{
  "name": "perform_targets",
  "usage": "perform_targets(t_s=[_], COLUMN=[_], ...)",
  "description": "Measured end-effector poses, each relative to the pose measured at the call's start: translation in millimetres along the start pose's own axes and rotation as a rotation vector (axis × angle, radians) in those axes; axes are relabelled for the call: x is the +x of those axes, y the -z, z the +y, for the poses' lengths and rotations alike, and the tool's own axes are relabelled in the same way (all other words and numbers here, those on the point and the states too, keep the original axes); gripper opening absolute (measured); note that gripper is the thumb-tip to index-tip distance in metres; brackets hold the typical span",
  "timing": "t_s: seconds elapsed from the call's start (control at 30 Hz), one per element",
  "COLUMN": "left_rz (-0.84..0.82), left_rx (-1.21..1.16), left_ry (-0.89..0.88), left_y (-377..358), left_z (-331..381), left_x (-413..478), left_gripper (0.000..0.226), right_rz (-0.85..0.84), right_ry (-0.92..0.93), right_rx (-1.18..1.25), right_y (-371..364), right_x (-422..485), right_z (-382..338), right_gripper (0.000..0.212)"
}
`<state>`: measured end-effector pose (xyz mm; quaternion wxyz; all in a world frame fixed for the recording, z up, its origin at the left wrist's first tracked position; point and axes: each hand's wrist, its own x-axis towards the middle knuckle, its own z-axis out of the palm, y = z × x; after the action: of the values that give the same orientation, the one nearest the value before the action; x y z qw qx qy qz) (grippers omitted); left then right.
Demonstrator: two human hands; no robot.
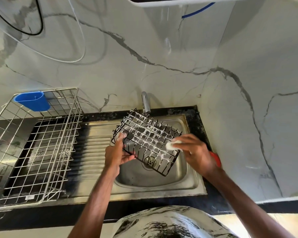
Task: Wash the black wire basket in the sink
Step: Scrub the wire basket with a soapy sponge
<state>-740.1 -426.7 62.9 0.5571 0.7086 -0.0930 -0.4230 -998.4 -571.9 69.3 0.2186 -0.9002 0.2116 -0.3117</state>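
The black wire basket is held tilted over the steel sink, covered in white soap foam. My left hand grips its left corner, fingers curled round the wires. My right hand pinches a white soapy sponge and presses it against the basket's right side. The drain shows through the wires below the basket. The tap stands behind the basket, its spout just above the far edge.
A large steel wire dish rack stands on the drainboard at the left, with a blue plastic cup hung on its back corner. A red object sits on the black counter behind my right wrist. Marble walls close in behind and at the right.
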Motion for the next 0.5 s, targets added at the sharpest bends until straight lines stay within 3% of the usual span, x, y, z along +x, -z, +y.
perform_targets(t_s=[0.07,0.13,0.3,0.5], left_rz=[0.009,0.031,0.037,0.041], left_rx=[-0.028,-0.057,-0.063,-0.051], left_ry=[-0.001,-0.003,0.003,0.020], left_y=[-1.2,-3.4,-10.7,-7.8], left_z=[-1.1,-0.4,0.9,-2.6], left_x=[-0.8,-3.1,-7.8,-6.7], left_gripper=[0.070,0.072,0.080,0.068], right_rz=[0.063,0.068,-0.200,0.054], right_ry=[-0.069,-0.021,0.236,-0.114], right_rx=[-0.037,-0.011,0.081,0.016], right_y=[-0.7,-9.6,-33.4,-9.0], right_x=[5.0,5.0,-4.4,26.2], right_z=[0.3,-21.0,-60.5,5.4], right_gripper=[0.039,0.038,0.045,0.036])
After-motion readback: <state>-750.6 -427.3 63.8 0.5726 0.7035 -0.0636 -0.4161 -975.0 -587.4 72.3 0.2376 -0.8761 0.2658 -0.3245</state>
